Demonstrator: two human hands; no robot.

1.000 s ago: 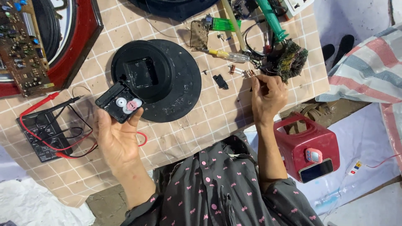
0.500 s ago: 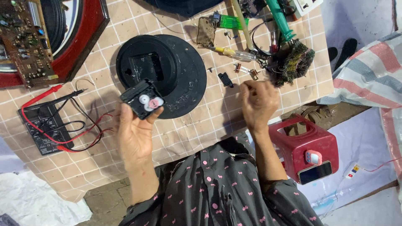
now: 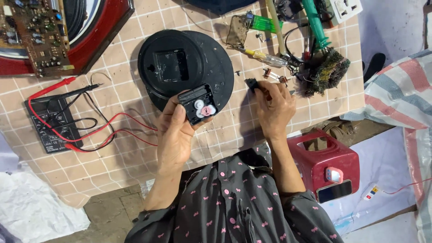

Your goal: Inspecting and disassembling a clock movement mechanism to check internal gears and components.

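Black plastic clock movement (image 3: 198, 107), square, with white and pink gear wheels exposed on its open face, is held in the left hand (image 3: 174, 135). The thumb lies on the near left edge of the casing and the fingers wrap behind it, so the grip is closed around the module. It is held just above the near right rim of the round black clock back (image 3: 180, 63), which lies flat on the tiled tabletop (image 3: 121, 157) with a square recess at its centre.

The right hand (image 3: 273, 108) rests on the tabletop to the right of the clock back. Its fingertips are pressed together on a small black part (image 3: 251, 84) at the far left of the hand; how much of that part is pinched cannot be told.

Far right of that hand lie a clear-handled screwdriver (image 3: 265, 57), a green-handled tool (image 3: 315, 22) and a dark tangled wire bundle (image 3: 326, 71). On the left sits a black multimeter (image 3: 49, 123) with red and black leads (image 3: 99, 135) trailing across the tiles. A circuit board (image 3: 31, 36) rests in a red housing at the far left corner. A red stool (image 3: 328, 164) stands near right, below table level.
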